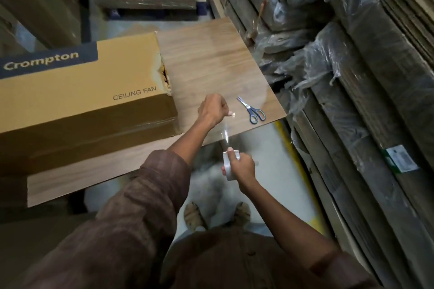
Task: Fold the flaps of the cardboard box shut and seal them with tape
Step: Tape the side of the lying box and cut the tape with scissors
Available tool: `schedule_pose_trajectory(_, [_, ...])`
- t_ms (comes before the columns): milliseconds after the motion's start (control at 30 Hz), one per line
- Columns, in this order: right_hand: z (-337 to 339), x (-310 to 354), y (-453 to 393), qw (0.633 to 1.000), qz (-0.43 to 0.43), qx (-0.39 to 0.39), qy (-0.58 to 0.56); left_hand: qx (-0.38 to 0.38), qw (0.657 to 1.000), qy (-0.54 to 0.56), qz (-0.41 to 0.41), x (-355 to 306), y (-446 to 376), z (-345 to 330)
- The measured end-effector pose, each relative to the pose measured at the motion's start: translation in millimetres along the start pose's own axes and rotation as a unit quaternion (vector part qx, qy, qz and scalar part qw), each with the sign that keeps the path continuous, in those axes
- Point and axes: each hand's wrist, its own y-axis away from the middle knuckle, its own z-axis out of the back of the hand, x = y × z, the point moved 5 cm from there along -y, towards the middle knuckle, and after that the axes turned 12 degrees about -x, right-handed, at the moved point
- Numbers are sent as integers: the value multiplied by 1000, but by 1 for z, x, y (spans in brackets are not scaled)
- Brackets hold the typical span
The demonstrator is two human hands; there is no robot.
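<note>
A roll of clear tape (231, 164) is gripped in the right hand (243, 166), low in the middle of the frame, fingers curled round the roll and the thumb laid over its top edge. From the roll a strip of clear tape (226, 130) is drawn up and slightly left, its far end pinched between thumb and fingers of the left hand (211, 111), which is held just above the near right part of the wooden tabletop (206, 58). The two hands are kept apart, with only the shining strip stretched between them. The cardboard box (77, 101) is seen lying on the tabletop at the left of the frame, printed "Crompton" and "CEILING FAN", its top flaps down; its right end looks ragged at the seam, and a band of tape can be made out along its near side. Blue-handled scissors (252, 110) are laid on the table just right of the left hand, blades pointing to the upper left. Flattened cardboard bundles wrapped in plastic (328, 58) are stacked along the right of the frame. Brown sleeves (145, 195) are worn on both arms, and sandalled feet (195, 217) are glimpsed on the pale floor below.
</note>
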Motion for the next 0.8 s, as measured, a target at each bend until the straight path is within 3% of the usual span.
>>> schedule_pose_trajectory(100, [-4, -29, -31, 999, -8, 23, 36, -5, 999, 15, 32, 21, -3, -16])
schedule_pose_trajectory(300, [3, -19, -41, 991, 11, 91, 100, -21, 995, 2, 95, 56, -7, -53])
schedule_pose_trajectory(467, [-13, -41, -70, 983, -2, 143, 111, -18, 996, -40, 73, 63, -9, -80])
schedule_pose_trajectory(667, [-22, -56, -85, 983, -63, 163, 47, -63, 984, -167, -4, 73, 5, -103])
schedule_pose_trajectory(800, [-24, -60, -86, 981, -82, 176, 20, -97, 980, -126, 115, 82, -3, -87])
